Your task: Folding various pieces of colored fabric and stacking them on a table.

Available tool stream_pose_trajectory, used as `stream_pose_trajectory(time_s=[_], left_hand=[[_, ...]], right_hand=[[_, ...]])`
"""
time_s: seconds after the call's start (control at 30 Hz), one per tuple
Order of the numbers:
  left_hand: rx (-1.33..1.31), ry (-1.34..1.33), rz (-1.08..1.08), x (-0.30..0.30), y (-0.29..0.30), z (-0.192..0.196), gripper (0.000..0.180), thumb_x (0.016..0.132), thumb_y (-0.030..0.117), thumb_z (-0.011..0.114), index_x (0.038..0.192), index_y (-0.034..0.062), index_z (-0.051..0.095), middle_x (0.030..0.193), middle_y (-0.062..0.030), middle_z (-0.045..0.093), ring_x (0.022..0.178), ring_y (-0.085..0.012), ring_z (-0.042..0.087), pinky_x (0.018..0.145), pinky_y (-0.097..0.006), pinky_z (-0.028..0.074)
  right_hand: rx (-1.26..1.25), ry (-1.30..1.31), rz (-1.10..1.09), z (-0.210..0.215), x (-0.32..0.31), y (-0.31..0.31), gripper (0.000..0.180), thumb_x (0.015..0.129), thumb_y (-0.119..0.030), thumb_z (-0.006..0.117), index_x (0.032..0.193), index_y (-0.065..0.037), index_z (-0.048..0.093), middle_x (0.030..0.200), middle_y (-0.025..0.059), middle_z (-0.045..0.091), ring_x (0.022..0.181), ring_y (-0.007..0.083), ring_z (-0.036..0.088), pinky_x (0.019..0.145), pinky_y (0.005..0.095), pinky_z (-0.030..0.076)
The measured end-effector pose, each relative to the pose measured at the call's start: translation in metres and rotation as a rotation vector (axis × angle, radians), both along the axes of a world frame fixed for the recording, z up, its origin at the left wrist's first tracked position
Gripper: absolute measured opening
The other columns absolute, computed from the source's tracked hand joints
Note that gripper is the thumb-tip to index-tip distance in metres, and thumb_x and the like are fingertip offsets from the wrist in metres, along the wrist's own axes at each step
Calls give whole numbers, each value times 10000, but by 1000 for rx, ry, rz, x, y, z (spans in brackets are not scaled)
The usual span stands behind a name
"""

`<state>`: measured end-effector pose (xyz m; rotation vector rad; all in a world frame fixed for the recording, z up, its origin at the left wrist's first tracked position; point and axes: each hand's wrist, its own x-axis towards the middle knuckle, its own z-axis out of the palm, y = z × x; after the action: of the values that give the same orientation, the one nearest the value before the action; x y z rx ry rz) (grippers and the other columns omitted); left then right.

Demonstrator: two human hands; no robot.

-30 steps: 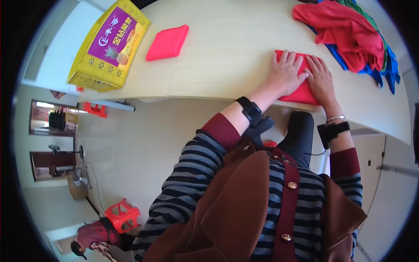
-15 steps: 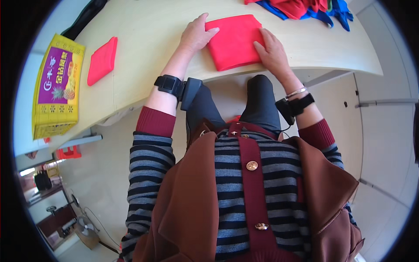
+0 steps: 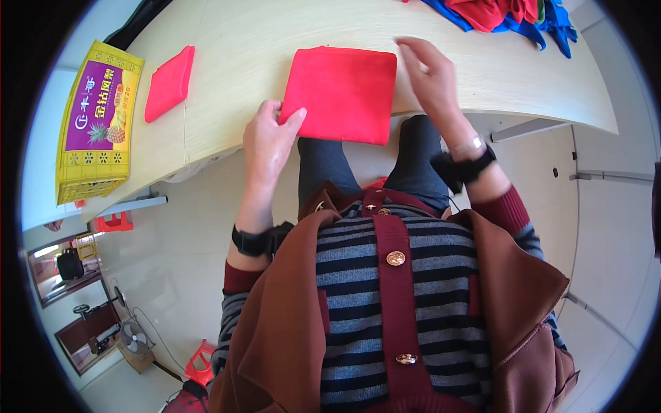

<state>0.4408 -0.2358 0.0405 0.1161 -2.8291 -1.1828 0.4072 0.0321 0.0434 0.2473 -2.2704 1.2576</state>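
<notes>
A folded red cloth (image 3: 341, 96), roughly square, lies at the table's front edge, its near side reaching out over my knees. My left hand (image 3: 267, 141) grips its left edge near the lower corner, thumb on top and the other fingers partly hidden. Just past the cloth's right side, my right hand (image 3: 432, 79) is raised apart from it, slightly blurred. A gap shows between its bent fingers and thumb, with nothing held there. Farther left on the table rests a second, smaller-looking folded red cloth (image 3: 169, 84).
A yellow and purple carton (image 3: 100, 124) with a pineapple picture stands at the table's left edge. Red and blue cloths (image 3: 492, 17) are heaped at the far right of the table (image 3: 234, 62). A red stool (image 3: 200, 363) and a fan (image 3: 135, 337) are on the floor at lower left.
The folded red cloth has come toward me and turned slightly. My left hand has shifted from its far left corner down to the near left edge. My right hand has let go and lifted away.
</notes>
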Motion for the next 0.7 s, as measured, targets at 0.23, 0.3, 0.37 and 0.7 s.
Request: stream_pose_trajectory(time_s=[0.23, 0.3, 0.37, 0.7], left_hand=[[205, 28, 145, 28, -9, -19, 338, 832, 266, 722, 950, -30, 609, 747, -91, 651, 649, -136, 621, 602, -277, 483], [287, -27, 166, 29, -13, -19, 306, 867, 239, 704, 963, -29, 591, 805, -78, 640, 652, -89, 586, 594, -219, 476], [412, -35, 145, 32, -5, -19, 315, 871, 245, 698, 980, -28, 586, 809, -81, 645, 655, -102, 598, 598, -226, 482], [911, -410, 159, 44, -32, -26, 386, 889, 335, 656, 1105, 21, 590, 877, -75, 682, 705, -158, 658, 658, -267, 527]], right_hand=[[-754, -1265, 321, -4, 82, 20, 393, 920, -342, 620, 1124, -6, 614, 1017, 125, 683, 896, 218, 675, 766, 299, 540], [-851, -1247, 362, -8, 77, 6, 415, 916, -344, 624, 1149, -1, 597, 1033, 124, 680, 904, 224, 675, 772, 305, 544], [-1035, -1213, 449, -10, 72, -7, 465, 909, -348, 633, 1200, 8, 563, 1064, 121, 672, 920, 236, 676, 783, 316, 550], [-860, -1259, 476, -11, 79, -20, 453, 906, -334, 634, 1210, -5, 563, 1064, 112, 668, 896, 206, 678, 754, 317, 561]])
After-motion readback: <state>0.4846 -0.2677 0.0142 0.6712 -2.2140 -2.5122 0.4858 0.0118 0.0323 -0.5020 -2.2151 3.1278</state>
